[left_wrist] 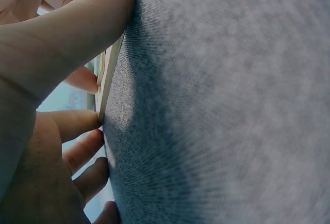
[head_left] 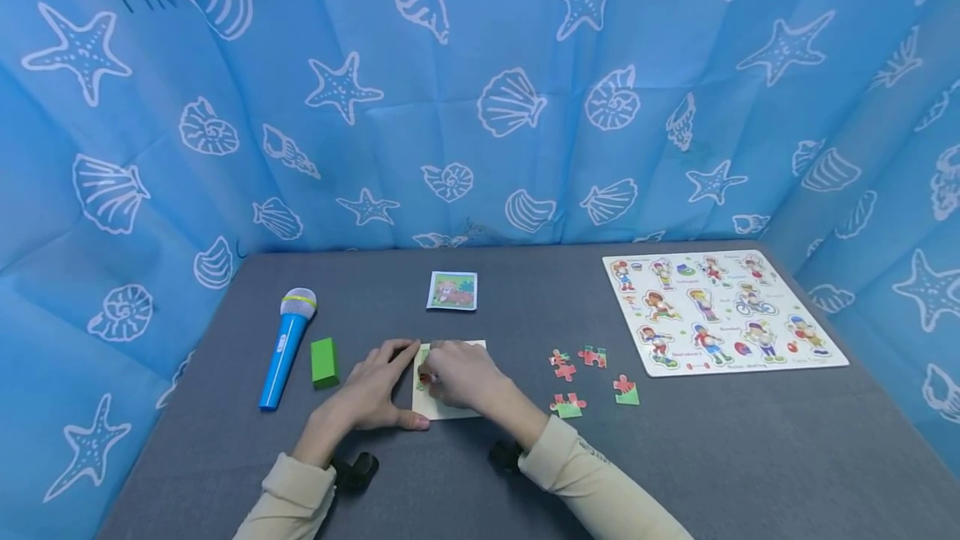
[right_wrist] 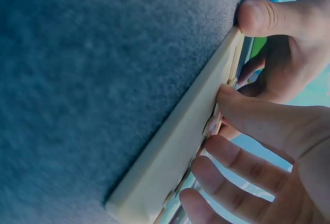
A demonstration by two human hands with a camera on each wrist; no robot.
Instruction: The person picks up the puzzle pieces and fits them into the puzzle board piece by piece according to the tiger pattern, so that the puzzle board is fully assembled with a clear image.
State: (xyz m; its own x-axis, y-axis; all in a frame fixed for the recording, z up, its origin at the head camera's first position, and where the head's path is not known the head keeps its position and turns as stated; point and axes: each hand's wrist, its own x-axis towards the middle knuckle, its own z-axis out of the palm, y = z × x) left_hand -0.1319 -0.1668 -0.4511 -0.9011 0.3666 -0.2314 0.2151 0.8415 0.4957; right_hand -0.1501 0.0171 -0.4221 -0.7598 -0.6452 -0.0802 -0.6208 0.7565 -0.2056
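Observation:
A small pale puzzle board (head_left: 450, 412) lies flat beneath both hands, with a greenish printed part showing at its left. My left hand (head_left: 375, 387) holds the board's left side, its thumb at the near corner and its index finger at the far one. Over the middle of the board, my right hand (head_left: 463, 375) pinches a small reddish jigsaw piece (right_wrist: 213, 123), mostly hidden by the fingers. The right thumb touches the board's face in the right wrist view. To the right lie several loose jigsaw pieces (head_left: 565, 367), red and green.
Left of the hands are a green block (head_left: 324, 362) and a blue toy microphone (head_left: 285, 348). A small square picture card (head_left: 453, 291) lies beyond the board. A large white sports-figure puzzle (head_left: 720, 315) sits at the far right, and a blue curtain (head_left: 465, 107) hangs behind the grey table.

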